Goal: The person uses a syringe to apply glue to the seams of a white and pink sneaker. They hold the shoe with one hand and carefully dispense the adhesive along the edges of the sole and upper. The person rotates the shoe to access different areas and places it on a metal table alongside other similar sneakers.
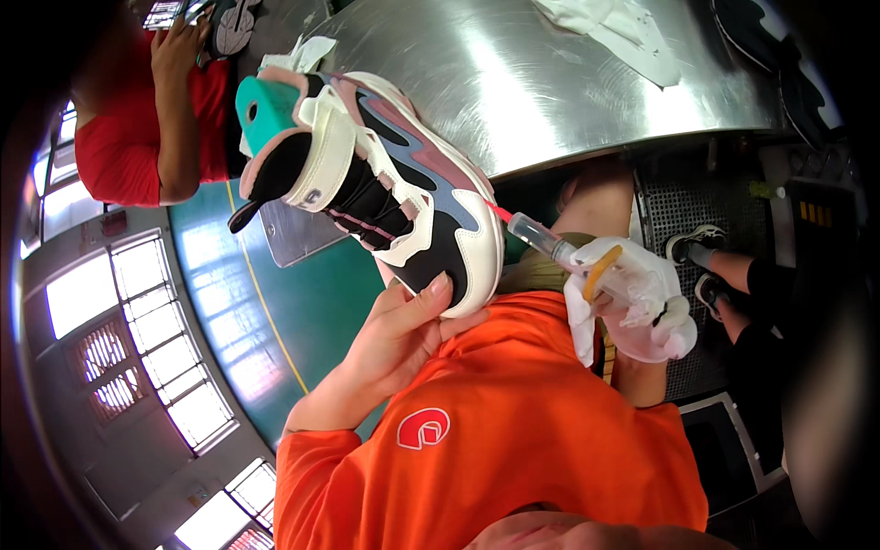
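Observation:
My left hand (399, 325) grips the toe of a sneaker (426, 160) in white, black, mauve and blue-grey, its thumb on top of the toe. The shoe is tilted, heel up and away from me. A teal shoe last (268, 108) with a round hole fills its collar. In my right hand (642, 307), which wears a thin white glove with a yellow band on it, is a clear syringe (541, 236) with a red tip. That tip is at the shoe's side, where the upper meets the white sole; whether it touches cannot be made out.
Beyond the shoe stands a shiny metal table (477, 82) with white shoe parts (614, 32) on it and dark shoes at its right end. A person in a red shirt (119, 151) works at the left. Another person's legs (724, 266) show at the right.

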Demonstrator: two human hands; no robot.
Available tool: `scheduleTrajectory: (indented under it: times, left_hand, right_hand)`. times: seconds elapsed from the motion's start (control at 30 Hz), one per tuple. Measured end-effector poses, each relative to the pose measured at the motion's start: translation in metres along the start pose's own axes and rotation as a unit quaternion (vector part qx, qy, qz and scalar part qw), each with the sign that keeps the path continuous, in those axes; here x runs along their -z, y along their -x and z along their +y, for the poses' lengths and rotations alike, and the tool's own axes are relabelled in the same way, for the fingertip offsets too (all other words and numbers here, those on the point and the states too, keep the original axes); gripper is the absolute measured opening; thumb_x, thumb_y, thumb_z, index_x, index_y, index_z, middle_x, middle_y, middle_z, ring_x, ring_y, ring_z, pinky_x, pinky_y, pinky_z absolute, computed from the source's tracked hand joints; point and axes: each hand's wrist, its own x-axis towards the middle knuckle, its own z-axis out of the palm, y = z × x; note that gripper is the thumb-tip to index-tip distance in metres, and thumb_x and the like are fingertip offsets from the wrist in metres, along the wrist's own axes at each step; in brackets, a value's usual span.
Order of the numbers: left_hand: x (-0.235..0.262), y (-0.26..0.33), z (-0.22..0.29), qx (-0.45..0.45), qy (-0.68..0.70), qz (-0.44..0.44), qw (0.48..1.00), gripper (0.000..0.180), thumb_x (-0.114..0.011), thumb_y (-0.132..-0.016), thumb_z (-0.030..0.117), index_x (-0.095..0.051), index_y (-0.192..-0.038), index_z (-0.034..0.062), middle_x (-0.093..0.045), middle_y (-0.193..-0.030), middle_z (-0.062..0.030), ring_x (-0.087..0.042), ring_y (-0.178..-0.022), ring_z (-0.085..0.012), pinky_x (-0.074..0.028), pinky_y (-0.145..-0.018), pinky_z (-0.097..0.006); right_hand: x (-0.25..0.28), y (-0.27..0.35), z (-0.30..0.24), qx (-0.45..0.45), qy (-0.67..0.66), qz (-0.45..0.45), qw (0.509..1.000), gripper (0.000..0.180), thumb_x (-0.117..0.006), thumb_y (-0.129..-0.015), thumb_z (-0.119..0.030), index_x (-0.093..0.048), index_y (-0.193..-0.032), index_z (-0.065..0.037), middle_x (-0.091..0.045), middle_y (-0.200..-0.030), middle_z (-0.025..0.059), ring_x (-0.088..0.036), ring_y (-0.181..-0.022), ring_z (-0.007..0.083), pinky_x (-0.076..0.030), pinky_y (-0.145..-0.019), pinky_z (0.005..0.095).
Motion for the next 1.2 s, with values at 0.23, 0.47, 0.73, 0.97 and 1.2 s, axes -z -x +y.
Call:
scheduleTrajectory:
  times: [0.23,0.47,0.73,0.97,1.2]
  left_hand:
    - [-0.050,-0.080,0.048,0.097,0.037,-0.139,0.985,0.050,-0.055,-0.100,0.033,-0.049,-0.128,-0.0079,-0.060,-0.120,-0.0203,-0.062,-0.112,-0.0278,-0.050,-0.100,-0.039]
    - [-0.056,-0.035,0.159,-0.590,-0.701,0.043,0.398,0.071,-0.082,-0.071,0.029,-0.053,-0.128,-0.0028,-0.061,-0.120,-0.0161,-0.062,-0.109,-0.0276,-0.050,-0.092,-0.036]
    - [0.035,-0.029,0.154,-0.600,-0.758,0.050,0.251,0.033,-0.075,-0.075,0.013,-0.058,-0.102,0.0076,-0.064,-0.109,-0.0218,-0.064,-0.094,-0.0348,-0.052,-0.074,-0.043]
    - [0.072,-0.014,0.103,-0.639,-0.711,0.072,0.284,0.039,-0.070,-0.076,0.019,-0.054,-0.111,0.0217,-0.062,-0.113,-0.0229,-0.064,-0.099,-0.0404,-0.055,-0.078,-0.048]
    - [0.068,-0.014,0.108,-0.631,-0.704,0.075,0.316,0.044,-0.073,-0.073,0.021,-0.055,-0.114,0.0244,-0.063,-0.110,-0.0217,-0.067,-0.095,-0.0414,-0.058,-0.075,-0.048]
  right_hand:
    - [0.008,-0.026,-0.067,0.139,0.169,0.031,0.975,0.102,-0.080,-0.068,-0.049,-0.034,-0.132,0.017,-0.060,-0.099,0.0254,-0.065,-0.071,0.0279,-0.056,-0.059,0.0324]
    - [0.000,-0.070,-0.117,0.221,0.450,0.182,0.846,0.058,-0.060,-0.085,-0.019,-0.041,-0.135,0.005,-0.057,-0.097,0.0138,-0.065,-0.080,0.0229,-0.056,-0.061,0.0308]
    - [-0.037,-0.103,-0.141,-0.041,0.572,0.179,0.799,0.068,-0.063,-0.063,0.003,-0.050,-0.130,0.003,-0.061,-0.089,0.0094,-0.063,-0.076,0.0145,-0.051,-0.068,0.0259]
    - [-0.025,-0.099,-0.130,-0.069,0.583,0.176,0.790,0.069,-0.069,-0.073,-0.039,-0.052,-0.124,0.005,-0.060,-0.085,0.0114,-0.061,-0.065,0.0168,-0.047,-0.058,0.0237]
    - [-0.002,-0.085,-0.125,0.031,0.321,-0.075,0.944,0.076,-0.072,-0.065,-0.068,-0.064,-0.118,-0.014,-0.048,-0.123,0.0232,-0.066,-0.065,0.0284,-0.044,-0.092,0.0458]
